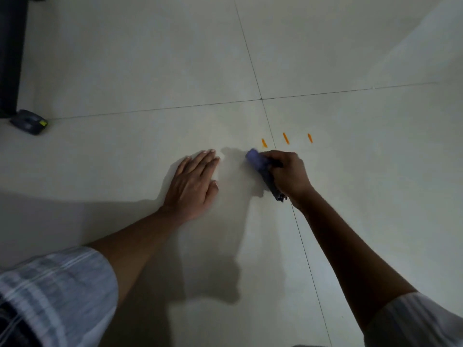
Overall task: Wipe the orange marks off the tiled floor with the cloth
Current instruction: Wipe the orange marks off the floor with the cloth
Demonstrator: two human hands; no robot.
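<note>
Three short orange marks sit in a row on the pale tiled floor (150,78): the left mark (264,143), the middle mark (285,138) and the right mark (310,138). My right hand (288,174) grips a bunched blue-purple cloth (259,164) and holds it on the floor just below and left of the left mark. The cloth's lower end sticks out under my wrist. My left hand (194,184) rests flat on the tile to the left of the cloth, fingers straight and together.
Dark grout lines (260,98) cross just above the marks; one runs down past my right wrist. A small dark object with a yellow spot (28,125) lies at the far left beside dark furniture (11,56). Shadows of my arms fall across the near tiles.
</note>
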